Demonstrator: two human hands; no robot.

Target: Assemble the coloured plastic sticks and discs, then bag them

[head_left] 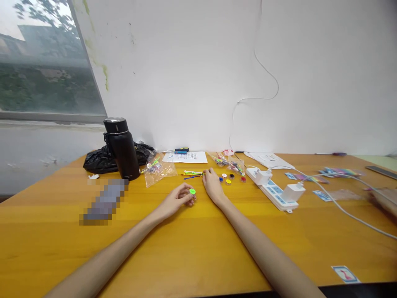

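Note:
My left hand (pixel 180 198) rests on the orange table (pixel 198 244) with its fingers curled round a small bright green round piece (pixel 192 191). A little to its right, my right hand (pixel 211 182) lies on the table with the fingers reaching to the thin coloured sticks (pixel 192 174); I cannot make out whether it grips one. Small round pieces in white, blue, yellow, black and red (pixel 228 179) lie just right of that hand.
A black flask (pixel 122 148) stands in front of a black bag (pixel 99 159) at the left. Clear bags of small parts (pixel 156 167), a paper sheet (pixel 186 157), a white power strip with chargers (pixel 274 190) and cables lie around. Another person's hand (pixel 384 200) shows at the right edge.

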